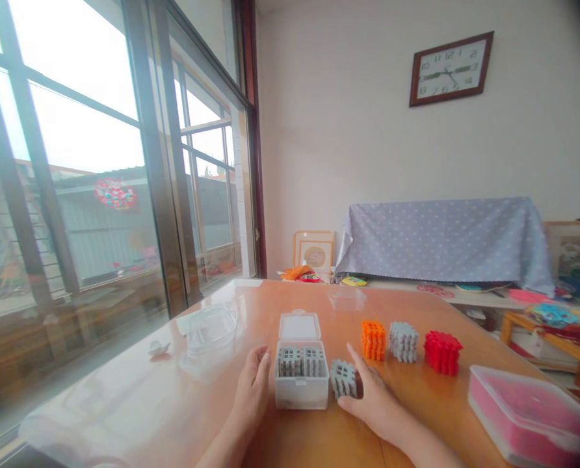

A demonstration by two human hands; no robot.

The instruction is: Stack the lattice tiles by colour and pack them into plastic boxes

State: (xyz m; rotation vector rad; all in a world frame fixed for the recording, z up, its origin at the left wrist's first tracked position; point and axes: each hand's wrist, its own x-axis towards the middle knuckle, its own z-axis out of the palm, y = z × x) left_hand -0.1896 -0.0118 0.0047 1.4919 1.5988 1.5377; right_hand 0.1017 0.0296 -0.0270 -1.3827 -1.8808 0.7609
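A small clear plastic box (302, 394) stands on the table with its lid (299, 326) tipped back. Inside sit two grey stacks (290, 362) of notched, window-patterned plastic building pieces, side by side. My left hand (251, 385) is just left of the box, its fingers curled together with nothing visible in them. To the right of the box, another grey stack of building pieces (343, 378) leans slightly on the tabletop. My right hand (370, 398) is beside that stack, thumb and forefinger spread around its right side. Whether the fingers touch the stack is hard to tell.
Orange (372, 340), light grey (404, 342) and red stacks (443, 353) stand farther right on the wooden table (290, 299). A lidded box with pink contents (528, 413) lies at the right edge. Clear containers (212, 330) and a small grey piece (159, 349) are at left.
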